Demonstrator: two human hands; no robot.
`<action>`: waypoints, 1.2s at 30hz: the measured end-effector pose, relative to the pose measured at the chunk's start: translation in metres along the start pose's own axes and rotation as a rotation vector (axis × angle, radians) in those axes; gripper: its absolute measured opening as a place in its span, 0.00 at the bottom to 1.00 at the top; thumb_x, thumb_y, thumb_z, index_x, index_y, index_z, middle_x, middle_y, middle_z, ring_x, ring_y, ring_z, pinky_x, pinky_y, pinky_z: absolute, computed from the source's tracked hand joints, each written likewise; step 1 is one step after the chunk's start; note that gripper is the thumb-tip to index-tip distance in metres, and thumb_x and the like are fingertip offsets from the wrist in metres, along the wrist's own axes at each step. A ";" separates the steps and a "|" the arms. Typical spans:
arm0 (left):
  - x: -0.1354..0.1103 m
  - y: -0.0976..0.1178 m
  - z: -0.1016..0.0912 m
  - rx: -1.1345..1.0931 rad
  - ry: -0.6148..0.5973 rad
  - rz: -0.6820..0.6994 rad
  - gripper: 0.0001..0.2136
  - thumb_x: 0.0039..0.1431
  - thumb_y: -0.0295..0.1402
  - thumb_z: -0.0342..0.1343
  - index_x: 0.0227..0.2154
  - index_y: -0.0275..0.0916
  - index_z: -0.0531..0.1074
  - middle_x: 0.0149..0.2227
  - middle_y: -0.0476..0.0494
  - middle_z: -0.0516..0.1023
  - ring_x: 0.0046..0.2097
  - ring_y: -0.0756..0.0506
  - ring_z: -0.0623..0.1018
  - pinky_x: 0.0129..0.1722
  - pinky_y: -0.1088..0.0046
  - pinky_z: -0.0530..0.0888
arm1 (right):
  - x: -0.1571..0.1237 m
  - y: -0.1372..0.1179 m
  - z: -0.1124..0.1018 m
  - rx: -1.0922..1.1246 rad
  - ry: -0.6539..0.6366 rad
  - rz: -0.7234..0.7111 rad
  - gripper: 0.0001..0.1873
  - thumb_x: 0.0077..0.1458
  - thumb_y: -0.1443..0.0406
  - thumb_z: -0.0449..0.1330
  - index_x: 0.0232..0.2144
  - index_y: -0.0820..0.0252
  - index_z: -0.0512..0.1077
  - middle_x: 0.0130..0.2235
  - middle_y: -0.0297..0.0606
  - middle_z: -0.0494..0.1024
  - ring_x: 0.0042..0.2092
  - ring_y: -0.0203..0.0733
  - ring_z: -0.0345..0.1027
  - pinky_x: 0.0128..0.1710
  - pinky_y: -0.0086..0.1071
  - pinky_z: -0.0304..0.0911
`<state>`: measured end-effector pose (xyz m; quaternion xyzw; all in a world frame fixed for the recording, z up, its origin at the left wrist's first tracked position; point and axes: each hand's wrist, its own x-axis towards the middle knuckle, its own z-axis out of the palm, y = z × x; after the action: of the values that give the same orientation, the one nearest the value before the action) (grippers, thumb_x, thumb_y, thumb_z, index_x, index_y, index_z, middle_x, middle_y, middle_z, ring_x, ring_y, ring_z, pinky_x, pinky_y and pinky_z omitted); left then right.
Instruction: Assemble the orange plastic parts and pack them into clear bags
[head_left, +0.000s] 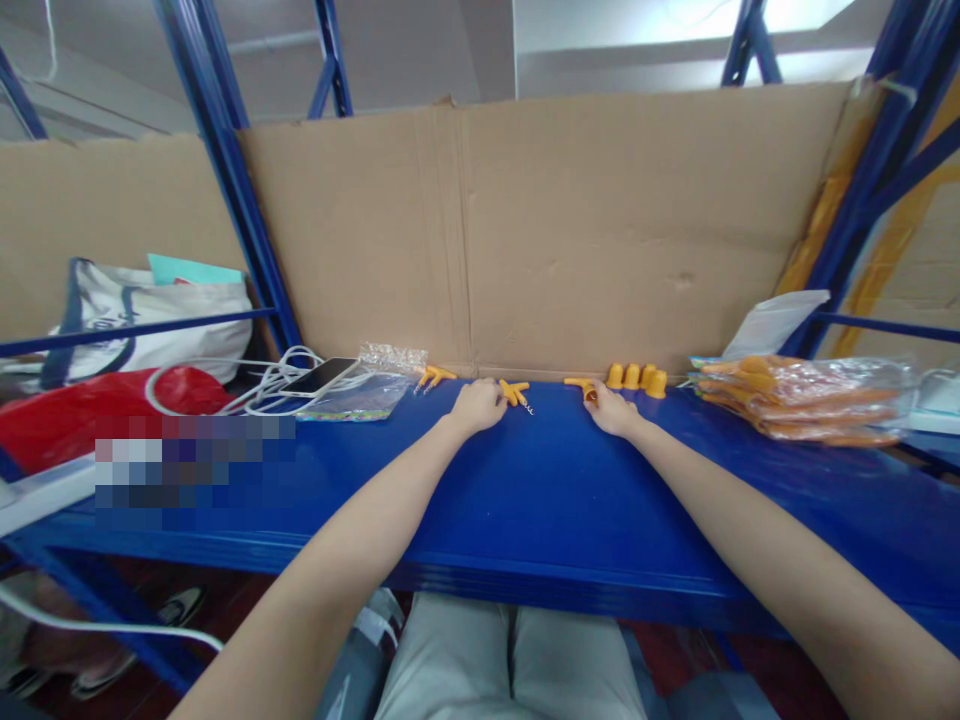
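My left hand (480, 406) is closed at the back half of the blue shelf, its fingertips on a yellow corkscrew (514, 392) whose metal spiral points toward me. To the right, my right hand (612, 411) grips a yellow plastic piece (578, 383) with a dark hollow; a narrow part of it sticks out leftward, and my fingers cover the rest. Left of my left hand lies another yellow piece (436, 376) with thin metal tips. Several yellow caps (634, 378) stand in a row just beyond my right hand.
Clear bags of yellow-orange parts (810, 400) lie at the right. At the left are a phone (322, 376), white cables (274, 392), a clear plastic bag (360, 398) and a red bag (112, 405). A cardboard sheet (555, 230) walls off the back, between blue posts (225, 170).
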<state>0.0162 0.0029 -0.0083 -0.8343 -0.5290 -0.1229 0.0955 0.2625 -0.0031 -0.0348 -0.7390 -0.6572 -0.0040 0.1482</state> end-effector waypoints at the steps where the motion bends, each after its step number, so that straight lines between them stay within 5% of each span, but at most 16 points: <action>1: 0.000 -0.005 0.001 0.033 -0.028 -0.064 0.15 0.61 0.33 0.45 0.41 0.37 0.76 0.50 0.36 0.75 0.53 0.38 0.73 0.50 0.63 0.71 | -0.002 -0.001 -0.001 -0.010 0.008 0.007 0.27 0.63 0.60 0.45 0.62 0.62 0.51 0.58 0.54 0.66 0.59 0.53 0.61 0.52 0.48 0.59; 9: 0.001 -0.024 0.008 0.044 -0.128 -0.296 0.18 0.60 0.37 0.46 0.50 0.38 0.71 0.54 0.35 0.71 0.56 0.38 0.70 0.53 0.61 0.69 | -0.015 -0.014 -0.008 -0.157 0.176 -0.047 0.20 0.60 0.62 0.50 0.52 0.67 0.63 0.54 0.55 0.67 0.57 0.55 0.61 0.51 0.44 0.60; 19: 0.003 -0.024 0.012 0.026 -0.090 -0.434 0.24 0.60 0.39 0.45 0.57 0.32 0.64 0.60 0.30 0.65 0.61 0.35 0.65 0.57 0.58 0.64 | -0.010 -0.012 -0.003 -0.150 0.143 -0.142 0.17 0.59 0.70 0.47 0.49 0.65 0.66 0.52 0.52 0.68 0.54 0.50 0.63 0.50 0.37 0.61; 25: 0.005 -0.019 0.021 -0.031 -0.038 -0.170 0.23 0.61 0.36 0.45 0.60 0.45 0.61 0.65 0.40 0.58 0.65 0.37 0.57 0.61 0.50 0.57 | -0.009 -0.012 -0.002 -0.139 0.134 -0.187 0.17 0.58 0.71 0.48 0.49 0.66 0.66 0.51 0.52 0.69 0.54 0.50 0.63 0.50 0.37 0.61; 30: 0.012 -0.010 0.030 -0.182 -0.053 0.176 0.22 0.59 0.26 0.43 0.55 0.43 0.69 0.59 0.45 0.68 0.61 0.46 0.66 0.61 0.66 0.61 | -0.007 -0.010 0.000 -0.122 0.145 -0.210 0.17 0.57 0.72 0.49 0.49 0.67 0.67 0.50 0.51 0.70 0.53 0.48 0.63 0.51 0.35 0.60; 36: 0.013 -0.010 0.028 -0.223 -0.013 0.256 0.17 0.58 0.24 0.48 0.47 0.39 0.75 0.51 0.44 0.77 0.54 0.46 0.74 0.56 0.72 0.67 | 0.003 -0.008 0.005 0.019 0.182 -0.180 0.19 0.57 0.72 0.48 0.50 0.68 0.68 0.52 0.51 0.70 0.54 0.45 0.64 0.52 0.33 0.59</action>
<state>0.0153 0.0261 -0.0302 -0.9011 -0.4018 -0.1621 0.0137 0.2542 0.0012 -0.0373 -0.6720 -0.7048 -0.0784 0.2134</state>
